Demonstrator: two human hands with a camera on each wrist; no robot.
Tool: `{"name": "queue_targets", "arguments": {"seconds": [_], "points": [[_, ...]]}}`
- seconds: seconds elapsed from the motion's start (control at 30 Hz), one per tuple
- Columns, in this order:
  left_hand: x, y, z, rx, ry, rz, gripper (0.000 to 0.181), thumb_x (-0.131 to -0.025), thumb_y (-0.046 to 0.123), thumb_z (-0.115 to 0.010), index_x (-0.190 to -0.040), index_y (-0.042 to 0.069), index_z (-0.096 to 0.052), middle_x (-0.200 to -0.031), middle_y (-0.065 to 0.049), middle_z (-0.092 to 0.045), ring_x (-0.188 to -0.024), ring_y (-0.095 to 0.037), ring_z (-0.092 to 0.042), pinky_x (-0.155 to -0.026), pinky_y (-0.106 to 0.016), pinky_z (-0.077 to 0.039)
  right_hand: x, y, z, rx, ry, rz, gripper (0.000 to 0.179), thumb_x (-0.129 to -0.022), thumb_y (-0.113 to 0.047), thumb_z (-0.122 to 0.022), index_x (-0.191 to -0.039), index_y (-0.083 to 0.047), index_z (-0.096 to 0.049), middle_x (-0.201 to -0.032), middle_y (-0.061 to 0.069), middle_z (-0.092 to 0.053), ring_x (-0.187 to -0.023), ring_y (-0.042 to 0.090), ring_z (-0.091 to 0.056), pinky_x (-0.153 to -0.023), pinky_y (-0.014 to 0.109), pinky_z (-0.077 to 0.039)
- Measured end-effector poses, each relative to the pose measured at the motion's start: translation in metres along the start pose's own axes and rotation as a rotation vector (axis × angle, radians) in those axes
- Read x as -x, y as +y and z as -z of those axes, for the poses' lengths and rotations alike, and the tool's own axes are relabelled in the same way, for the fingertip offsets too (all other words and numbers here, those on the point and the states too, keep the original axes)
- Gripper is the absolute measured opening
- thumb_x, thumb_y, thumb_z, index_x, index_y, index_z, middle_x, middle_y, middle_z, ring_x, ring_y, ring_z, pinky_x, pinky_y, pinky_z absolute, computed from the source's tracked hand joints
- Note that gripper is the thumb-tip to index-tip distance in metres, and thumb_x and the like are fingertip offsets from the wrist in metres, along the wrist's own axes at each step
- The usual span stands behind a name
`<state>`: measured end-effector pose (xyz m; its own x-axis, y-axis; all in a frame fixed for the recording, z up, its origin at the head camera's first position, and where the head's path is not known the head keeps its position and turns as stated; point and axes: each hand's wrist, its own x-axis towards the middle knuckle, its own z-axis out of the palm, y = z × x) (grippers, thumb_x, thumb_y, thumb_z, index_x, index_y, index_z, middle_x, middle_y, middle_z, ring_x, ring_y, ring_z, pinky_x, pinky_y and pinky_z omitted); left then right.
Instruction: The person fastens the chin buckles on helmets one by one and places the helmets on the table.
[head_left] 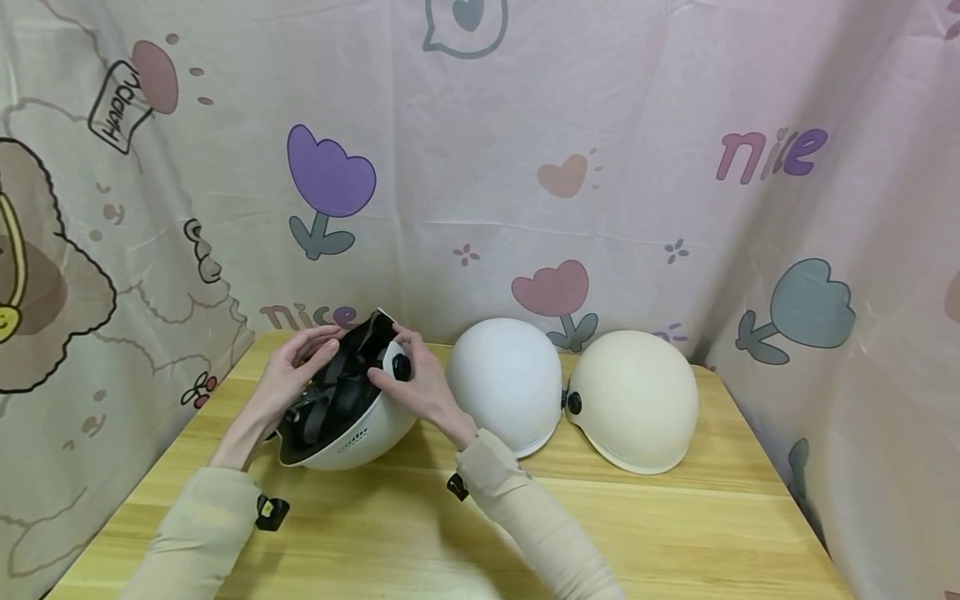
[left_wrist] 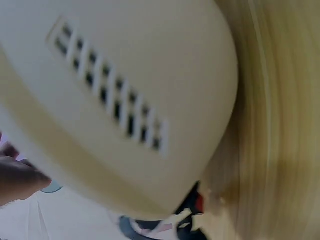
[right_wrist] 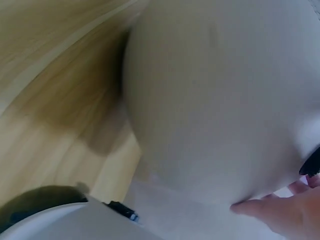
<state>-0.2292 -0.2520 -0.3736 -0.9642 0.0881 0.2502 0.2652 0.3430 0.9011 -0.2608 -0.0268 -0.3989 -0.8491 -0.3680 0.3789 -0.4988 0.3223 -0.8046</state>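
Observation:
In the head view a cream helmet point(head_left: 360, 442) lies tipped on its shell, its black padded inside point(head_left: 330, 404) facing up. My right hand point(head_left: 420, 383) grips its upper right rim, thumb to the inner side, next to a black round knob point(head_left: 402, 367). In the right wrist view the right-hand fingers point(right_wrist: 275, 212) lie along the edge of the smooth shell point(right_wrist: 215, 100). My left hand point(head_left: 296, 367) is at the upper left side of the opening, fingers loosely bent and thumb apart; nothing visible is pinched. The left wrist view shows the shell's slotted vent point(left_wrist: 107, 90).
A white helmet point(head_left: 504, 387) and a second cream helmet point(head_left: 633, 400) stand dome up, side by side, right of my right hand. All are on a wooden table point(head_left: 375, 533). A printed curtain point(head_left: 450, 192) hangs behind it.

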Motion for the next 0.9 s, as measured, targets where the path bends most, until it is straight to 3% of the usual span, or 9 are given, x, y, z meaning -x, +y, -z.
{"name": "queue_targets", "arguments": {"seconds": [0.23, 0.43, 0.53, 0.63, 0.8, 0.9], "points": [[0.004, -0.011, 0.004, -0.049, 0.040, 0.005, 0.050, -0.105, 0.036, -0.054, -0.146, 0.008, -0.049, -0.122, 0.029, -0.055, -0.111, 0.014, -0.051, -0.089, -0.004, -0.041, 0.005, 0.025, -0.005, -0.108, 0.051, 0.076, 0.041, -0.097, -0.023, -0.065, -0.132, -0.005, -0.052, -0.150, 0.010, -0.054, -0.143, 0.024, -0.048, -0.120, 0.041, -0.039], [0.009, -0.021, 0.008, -0.144, 0.052, 0.024, 0.053, -0.105, 0.036, -0.053, -0.148, 0.007, -0.046, -0.141, -0.012, -0.056, -0.109, 0.015, -0.046, -0.086, -0.003, -0.039, 0.018, 0.043, -0.016, 0.005, 0.059, 0.111, 0.034, -0.104, -0.019, -0.054, -0.134, -0.003, -0.055, -0.150, 0.016, -0.053, -0.148, 0.030, -0.041, -0.122, 0.045, -0.035], [0.010, -0.025, 0.009, -0.158, 0.062, 0.008, 0.051, -0.105, 0.033, -0.054, -0.148, 0.008, -0.046, -0.145, -0.022, -0.052, -0.113, 0.014, -0.044, -0.087, -0.001, -0.038, 0.021, 0.046, -0.019, 0.061, 0.061, 0.130, 0.032, -0.105, -0.019, -0.052, -0.130, -0.001, -0.059, -0.148, 0.019, -0.053, -0.149, 0.035, -0.037, -0.123, 0.050, -0.032], [0.011, -0.028, 0.008, -0.141, 0.084, -0.056, 0.048, -0.103, 0.026, -0.058, -0.146, 0.007, -0.049, -0.143, -0.018, -0.053, -0.117, 0.012, -0.047, -0.091, 0.001, -0.038, 0.021, 0.047, -0.019, 0.143, 0.107, 0.168, 0.030, -0.101, -0.017, -0.057, -0.125, 0.001, -0.064, -0.139, 0.019, -0.059, -0.146, 0.038, -0.042, -0.120, 0.052, -0.036], [0.010, -0.033, 0.007, -0.123, 0.152, -0.254, 0.041, -0.096, 0.004, -0.065, -0.136, -0.001, -0.056, -0.133, 0.001, -0.055, -0.122, 0.009, -0.049, -0.103, -0.002, -0.037, 0.018, 0.050, -0.016, 0.274, 0.185, 0.238, 0.029, -0.089, -0.014, -0.071, -0.114, 0.002, -0.071, -0.119, 0.017, -0.068, -0.130, 0.036, -0.055, -0.112, 0.046, -0.046], [0.009, -0.034, 0.006, -0.151, 0.202, -0.341, 0.041, -0.089, -0.007, -0.069, -0.130, -0.003, -0.061, -0.132, -0.010, -0.057, -0.122, 0.012, -0.047, -0.105, -0.002, -0.036, 0.018, 0.053, -0.014, 0.307, 0.198, 0.272, 0.026, -0.087, -0.015, -0.074, -0.108, 0.001, -0.073, -0.111, 0.015, -0.069, -0.120, 0.032, -0.058, -0.106, 0.042, -0.049]]}}
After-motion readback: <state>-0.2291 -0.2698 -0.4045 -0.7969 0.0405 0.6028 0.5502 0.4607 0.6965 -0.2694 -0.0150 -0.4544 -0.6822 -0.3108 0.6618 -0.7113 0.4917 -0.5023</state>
